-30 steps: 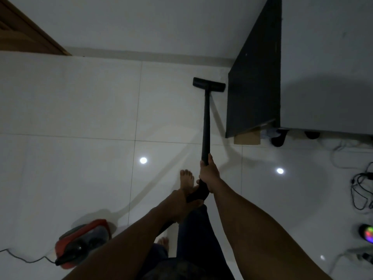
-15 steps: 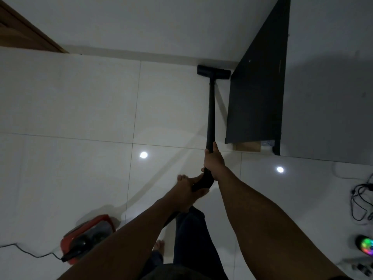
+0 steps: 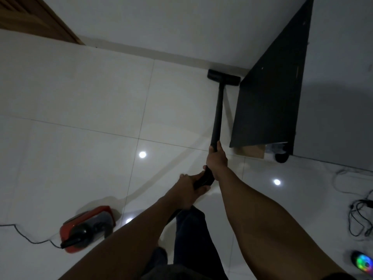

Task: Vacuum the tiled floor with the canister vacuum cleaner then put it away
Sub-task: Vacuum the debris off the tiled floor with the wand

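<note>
Right hand (image 3: pixel 217 160): clenched round the near end of the wand (image 3: pixel 218 112); this was the forward hand.
Left hand (image 3: pixel 186 190): curled round the handle (image 3: pixel 203 179), just behind the right hand and nearly touching it.
Wand axis: ran straight away from the hands, up-frame with a slight lean right, roughly square to the far wall.
Floor head (image 3: pixel 224 77): flat on the tiled floor (image 3: pixel 80 98) at the wand's far end, close to the skirting (image 3: pixel 161 55). Its right end was just beside the dark panel (image 3: pixel 268 102); contact could not be told.
Key relation: the head lay directly ahead of both hands, with the right hand nearer to it. Judged little room to go forward, so the next stroke would be a pull back along the axis.
Canister (image 3: pixel 88 229): red, on the floor behind and left of the hands, well apart from the head. The power cord (image 3: pixel 30 238) trailed off left.
Hose: mostly hidden by the left forearm.
Loose cables (image 3: pixel 361 217): on the floor to the right, well apart.
Stage: judged mid-vacuuming; putting away not yet begun.
</note>
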Action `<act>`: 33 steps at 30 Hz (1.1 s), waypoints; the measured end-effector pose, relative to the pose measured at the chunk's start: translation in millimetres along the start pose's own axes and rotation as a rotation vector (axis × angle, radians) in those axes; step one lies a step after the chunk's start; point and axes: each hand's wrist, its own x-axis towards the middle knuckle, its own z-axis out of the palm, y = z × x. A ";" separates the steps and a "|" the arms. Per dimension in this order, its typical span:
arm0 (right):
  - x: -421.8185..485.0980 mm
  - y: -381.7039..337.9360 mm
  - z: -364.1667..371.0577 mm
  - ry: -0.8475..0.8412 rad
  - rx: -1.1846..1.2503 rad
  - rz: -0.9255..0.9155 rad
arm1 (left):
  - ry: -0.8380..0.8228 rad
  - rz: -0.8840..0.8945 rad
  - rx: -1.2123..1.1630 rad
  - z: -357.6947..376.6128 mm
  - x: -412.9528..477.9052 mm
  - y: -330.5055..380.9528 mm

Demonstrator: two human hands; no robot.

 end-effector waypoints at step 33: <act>-449.0 112.0 283.0 -0.573 -0.421 -0.176 | 1.007 0.004 -0.256 22.1 -490.4 -257.7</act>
